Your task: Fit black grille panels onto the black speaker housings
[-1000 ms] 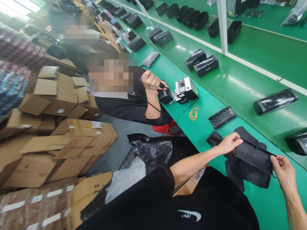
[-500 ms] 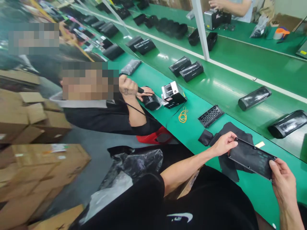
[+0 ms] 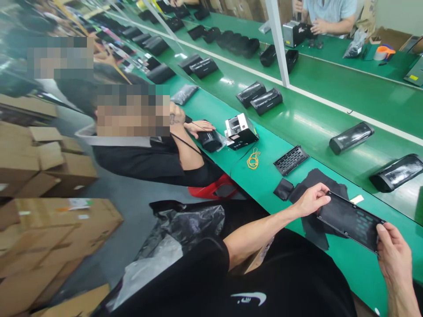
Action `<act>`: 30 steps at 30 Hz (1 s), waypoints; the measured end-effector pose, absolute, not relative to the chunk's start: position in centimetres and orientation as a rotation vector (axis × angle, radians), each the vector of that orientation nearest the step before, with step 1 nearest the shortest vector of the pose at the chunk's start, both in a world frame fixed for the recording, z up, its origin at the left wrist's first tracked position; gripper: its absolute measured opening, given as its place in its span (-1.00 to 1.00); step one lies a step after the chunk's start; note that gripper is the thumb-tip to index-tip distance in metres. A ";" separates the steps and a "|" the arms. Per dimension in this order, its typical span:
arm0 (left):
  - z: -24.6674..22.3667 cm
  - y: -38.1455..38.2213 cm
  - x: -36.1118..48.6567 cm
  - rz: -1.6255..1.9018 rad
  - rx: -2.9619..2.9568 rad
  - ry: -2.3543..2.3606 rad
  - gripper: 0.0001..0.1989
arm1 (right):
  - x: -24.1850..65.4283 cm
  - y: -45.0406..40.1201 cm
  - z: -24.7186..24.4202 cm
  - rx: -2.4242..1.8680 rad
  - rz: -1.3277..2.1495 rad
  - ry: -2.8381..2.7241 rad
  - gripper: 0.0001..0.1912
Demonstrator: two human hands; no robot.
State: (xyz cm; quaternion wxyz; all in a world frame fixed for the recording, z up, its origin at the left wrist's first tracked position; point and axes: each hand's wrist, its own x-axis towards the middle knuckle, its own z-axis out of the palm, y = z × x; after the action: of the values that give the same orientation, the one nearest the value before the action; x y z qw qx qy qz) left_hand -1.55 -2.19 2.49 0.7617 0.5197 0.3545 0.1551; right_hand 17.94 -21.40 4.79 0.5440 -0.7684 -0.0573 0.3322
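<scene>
Left hand [image 3: 312,200] and right hand [image 3: 395,253]: gripping opposite ends of black panel [image 3: 348,216] | panel: near side, above dark sheets [image 3: 325,179] | change: slots show clearer at right; covering there seems see-through

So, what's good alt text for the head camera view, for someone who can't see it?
Left hand and right hand hold a dark rectangular panel by opposite ends over black sheets. Nearby on the green table lie a slotted panel and yellow cord.
</scene>
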 end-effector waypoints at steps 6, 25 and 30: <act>2.3 -2.2 -1.6 0.316 1.069 0.705 -0.54 | 17.8 -21.4 5.7 -1.818 0.825 0.013 -0.36; 1.3 -2.2 -1.3 0.286 1.030 0.664 -0.51 | 18.2 -22.0 6.0 -1.826 0.908 0.109 -0.33; 1.3 -1.9 -1.4 0.226 0.843 0.543 -0.27 | 18.6 -22.4 5.8 -1.860 0.953 0.141 -0.32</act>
State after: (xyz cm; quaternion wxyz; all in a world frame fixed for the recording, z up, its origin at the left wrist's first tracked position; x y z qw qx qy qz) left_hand -1.41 -1.88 1.33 0.8707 0.4033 0.2599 0.1083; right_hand 18.58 -22.40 5.76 0.5001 -0.7690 0.0584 0.3940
